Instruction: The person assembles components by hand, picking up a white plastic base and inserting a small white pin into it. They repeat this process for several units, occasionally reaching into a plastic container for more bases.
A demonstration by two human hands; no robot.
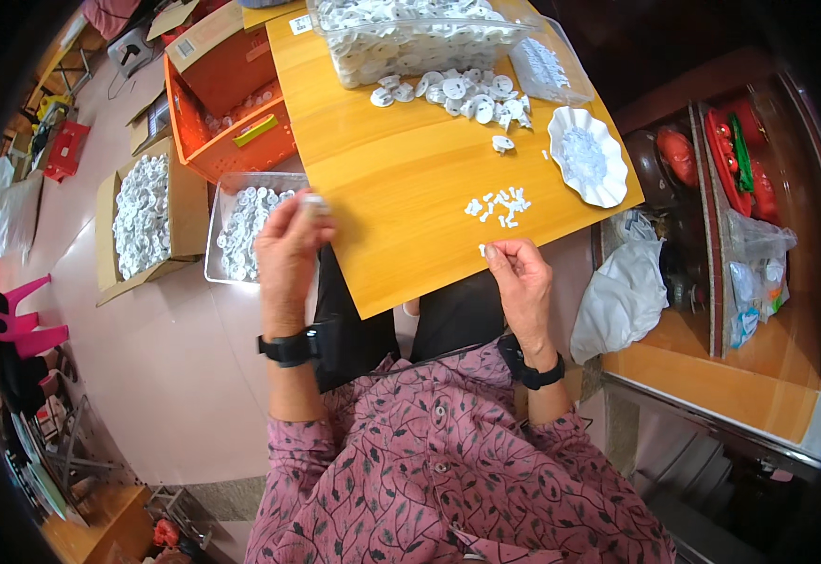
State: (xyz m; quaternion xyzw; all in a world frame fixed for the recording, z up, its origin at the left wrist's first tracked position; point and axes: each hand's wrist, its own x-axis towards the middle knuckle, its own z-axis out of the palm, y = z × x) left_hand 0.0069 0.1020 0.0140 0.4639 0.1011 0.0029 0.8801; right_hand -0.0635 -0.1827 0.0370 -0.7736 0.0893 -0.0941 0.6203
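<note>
My left hand (pixel 290 235) is over the table's left edge, above the clear tub. Its fingers pinch a small white plastic part (pixel 314 204), slightly blurred. At the table's front edge my right hand (pixel 523 273) pinches a tiny white plastic peg (pixel 483 250) between thumb and forefinger. Just beyond it lies a loose group of similar white pegs (pixel 500 207). Farther back is one round white part (pixel 503 144), apart from a heap of round white parts (pixel 467 94). A fluted white dish (pixel 563 183) holds small clear pieces at the right edge.
A large clear bin (pixel 429 52) full of white parts stands at the back, beside a clear tray (pixel 561 80). Left of the table are a clear tub (pixel 218 254), a cardboard box (pixel 180 211) and an orange crate (pixel 194 150). A white bag (pixel 622 296) sits at right.
</note>
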